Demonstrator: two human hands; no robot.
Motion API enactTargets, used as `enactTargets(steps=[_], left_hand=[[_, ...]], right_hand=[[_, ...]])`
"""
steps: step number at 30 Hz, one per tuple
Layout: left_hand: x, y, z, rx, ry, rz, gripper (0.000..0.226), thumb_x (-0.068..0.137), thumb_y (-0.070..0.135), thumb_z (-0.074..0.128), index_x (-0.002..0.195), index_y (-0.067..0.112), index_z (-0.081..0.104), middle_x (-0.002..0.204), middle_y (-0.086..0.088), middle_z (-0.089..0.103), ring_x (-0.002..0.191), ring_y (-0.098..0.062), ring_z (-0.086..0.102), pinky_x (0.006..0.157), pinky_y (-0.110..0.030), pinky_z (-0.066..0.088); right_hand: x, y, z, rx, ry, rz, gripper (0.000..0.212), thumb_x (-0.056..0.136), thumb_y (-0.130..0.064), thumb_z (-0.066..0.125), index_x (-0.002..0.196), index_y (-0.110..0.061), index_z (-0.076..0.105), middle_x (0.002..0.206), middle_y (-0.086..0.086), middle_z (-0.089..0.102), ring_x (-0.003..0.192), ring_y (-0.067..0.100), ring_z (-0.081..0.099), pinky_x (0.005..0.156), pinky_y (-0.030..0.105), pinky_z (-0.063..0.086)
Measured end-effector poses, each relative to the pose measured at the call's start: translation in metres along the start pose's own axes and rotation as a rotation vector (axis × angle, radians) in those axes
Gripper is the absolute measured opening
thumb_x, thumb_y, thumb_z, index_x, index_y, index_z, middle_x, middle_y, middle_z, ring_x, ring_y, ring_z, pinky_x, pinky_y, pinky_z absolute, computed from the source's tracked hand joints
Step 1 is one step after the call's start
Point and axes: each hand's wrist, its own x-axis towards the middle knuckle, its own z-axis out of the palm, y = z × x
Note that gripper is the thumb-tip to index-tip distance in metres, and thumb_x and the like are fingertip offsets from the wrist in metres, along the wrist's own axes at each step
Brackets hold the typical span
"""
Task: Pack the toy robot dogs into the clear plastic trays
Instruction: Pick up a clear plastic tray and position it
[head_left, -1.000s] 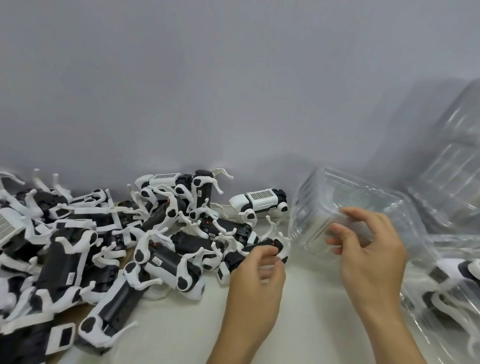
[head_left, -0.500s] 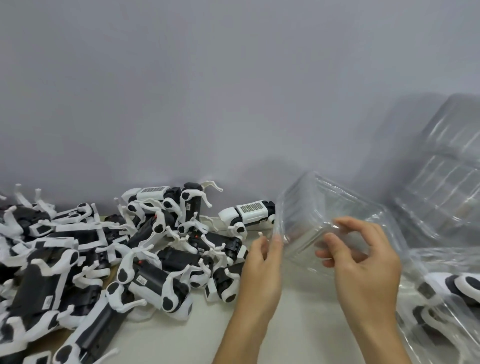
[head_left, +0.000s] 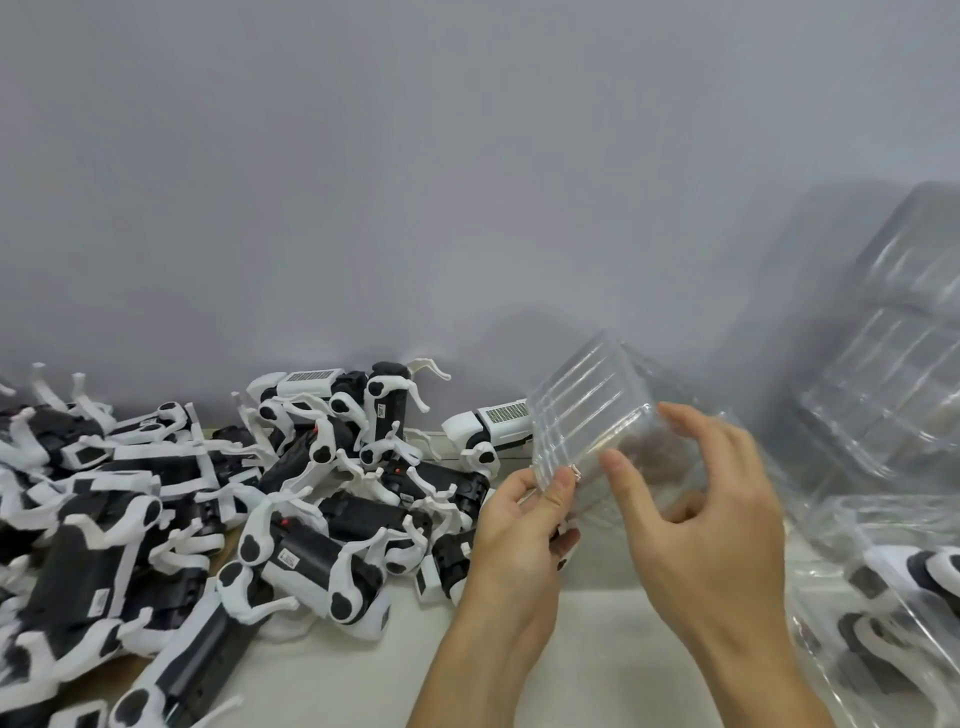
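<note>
Pale table (head_left: 597, 665) against plain grey wall (head_left: 415, 182), heaped toy robot dogs (head_left: 218, 519) left, stacked trays (head_left: 893, 395) right; clear tray (head_left: 589, 410) raised centre, pinched by left hand (head_left: 519, 540), right hand (head_left: 711, 525) loosely curled against it.

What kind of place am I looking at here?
Probably a packing bench in a toy workshop or factory: a big heap of toy robot dogs, stacked clear plastic trays, and one packed tray beside a plain wall.

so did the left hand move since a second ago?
Yes. The left hand left the toy dog pile and went right and up to the clear tray, now pinching its near corner.
</note>
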Motion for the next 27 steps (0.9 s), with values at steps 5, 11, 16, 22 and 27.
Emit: enactTargets(steps=[5,11,16,22,27], left_hand=[[-0.0004,0.0003,0.0012,0.029,0.008,0.015,0.022,0.086,0.027,0.068,0.103,0.014,0.065,0.093,0.003,0.075,0.079,-0.006,0.065,0.074,-0.026,0.041],[-0.0029,0.0001,0.0042,0.086,-0.002,0.052,0.016,0.097,0.022,0.060,0.108,0.011,0.065,0.092,0.004,0.076,0.078,-0.004,0.067,0.076,-0.026,0.042],[-0.0038,-0.0010,0.0030,0.103,0.001,0.077,0.025,0.098,0.021,0.059,0.116,0.005,0.063,0.099,-0.002,0.077,0.088,-0.009,0.068,0.082,-0.028,0.044],[-0.0034,-0.0025,-0.0010,0.100,0.022,0.085,0.023,0.099,0.018,0.056,0.118,0.004,0.060,0.091,0.001,0.076,0.080,-0.006,0.068,0.078,-0.028,0.046],[-0.0027,-0.0036,-0.0031,0.126,0.017,0.091,0.022,0.100,0.018,0.055,0.117,0.004,0.059,0.087,0.003,0.075,0.078,-0.005,0.067,0.077,-0.028,0.047]], right_hand=[[0.0015,0.0003,0.0013,0.051,0.048,0.055,0.039,0.079,-0.054,0.065,0.110,-0.032,0.058,0.105,-0.026,0.051,0.058,0.012,0.061,0.061,0.023,0.049],[0.0027,-0.0012,-0.0004,0.135,0.035,0.125,0.037,0.077,-0.058,0.066,0.105,-0.037,0.055,0.106,-0.025,0.052,0.054,0.010,0.065,0.060,0.025,0.052],[0.0037,0.0008,-0.0038,0.209,0.006,0.158,0.029,0.077,-0.045,0.074,0.101,-0.038,0.059,0.107,-0.018,0.054,0.057,0.013,0.068,0.058,0.027,0.054],[0.0062,-0.0005,-0.0024,0.240,-0.018,0.117,0.028,0.082,-0.022,0.077,0.093,-0.039,0.058,0.102,-0.012,0.056,0.050,0.008,0.063,0.051,0.010,0.045],[0.0086,-0.0009,-0.0052,0.258,-0.026,0.125,0.026,0.083,-0.017,0.075,0.094,-0.034,0.060,0.101,-0.009,0.058,0.051,0.011,0.062,0.050,0.011,0.045]])
